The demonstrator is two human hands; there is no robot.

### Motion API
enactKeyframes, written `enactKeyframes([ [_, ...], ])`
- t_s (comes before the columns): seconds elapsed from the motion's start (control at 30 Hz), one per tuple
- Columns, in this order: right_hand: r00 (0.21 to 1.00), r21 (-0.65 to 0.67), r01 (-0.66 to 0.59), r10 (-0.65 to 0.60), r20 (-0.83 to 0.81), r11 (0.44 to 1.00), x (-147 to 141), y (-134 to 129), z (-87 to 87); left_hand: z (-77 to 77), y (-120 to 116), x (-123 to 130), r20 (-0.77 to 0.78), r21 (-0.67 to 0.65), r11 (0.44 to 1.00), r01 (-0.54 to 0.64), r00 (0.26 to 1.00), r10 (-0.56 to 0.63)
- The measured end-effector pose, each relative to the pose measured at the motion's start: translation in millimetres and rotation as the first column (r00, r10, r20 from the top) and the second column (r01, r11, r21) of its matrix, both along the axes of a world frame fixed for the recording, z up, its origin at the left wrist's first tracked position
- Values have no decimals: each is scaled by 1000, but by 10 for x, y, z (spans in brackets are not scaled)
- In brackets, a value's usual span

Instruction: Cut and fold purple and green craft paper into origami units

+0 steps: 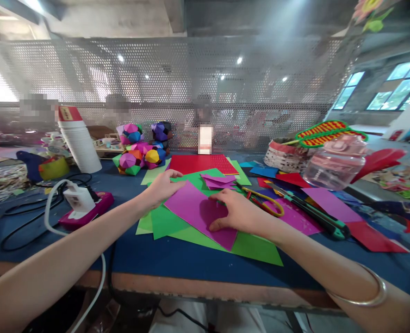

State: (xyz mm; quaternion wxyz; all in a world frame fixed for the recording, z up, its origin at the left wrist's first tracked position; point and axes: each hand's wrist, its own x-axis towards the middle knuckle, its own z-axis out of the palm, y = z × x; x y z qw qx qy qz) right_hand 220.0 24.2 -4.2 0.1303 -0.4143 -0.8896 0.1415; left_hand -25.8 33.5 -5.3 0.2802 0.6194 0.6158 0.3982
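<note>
A purple sheet of paper (pixel 196 208) lies slanted over green sheets (pixel 257 247) on the blue table. At its upper left corner is my left hand (pixel 164 187), its thumb and fingers meeting the paper's edge. My right hand (pixel 231 210) curves over the sheet's right side, thumb and fingers apart, fingertips at the paper. Small folded purple pieces (pixel 219 180) rest just behind it on the green paper. Beside them, near my right wrist, are yellow-handled scissors (pixel 274 208). A red sheet (pixel 201 164) lies farther back.
A green-black cutter (pixel 325 219), a clear bottle (pixel 335 164) and more coloured paper lie right. Left are a purple power strip (pixel 101 206) with cables, stacked paper cups (pixel 82 145) and colourful folded paper balls (pixel 130 162). A perforated screen (pixel 177 88) stands behind.
</note>
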Motion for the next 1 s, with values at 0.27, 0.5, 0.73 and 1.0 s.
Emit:
enactKeyframes([
  [0.27, 994, -41, 39, -43, -105, 998, -25, -12, -40, 73, -118, 95, 167, -58, 994, 89, 983, -79],
  [0.5, 963, -33, 53, -60, -264, 998, -26, 6, -102, 111, -125, 82, 353, 81, 989, 124, 924, -145],
  [0.73, 838, 8, 38, -27, -545, 999, -20, 74, -106, 108, -137, 63, 533, 188, 972, 143, 816, -223],
  [1.0, 771, -68, -19, -28, -636, 998, -93, 2, -97, -51, -277, 204, 536, 50, 904, 424, 753, -383],
])
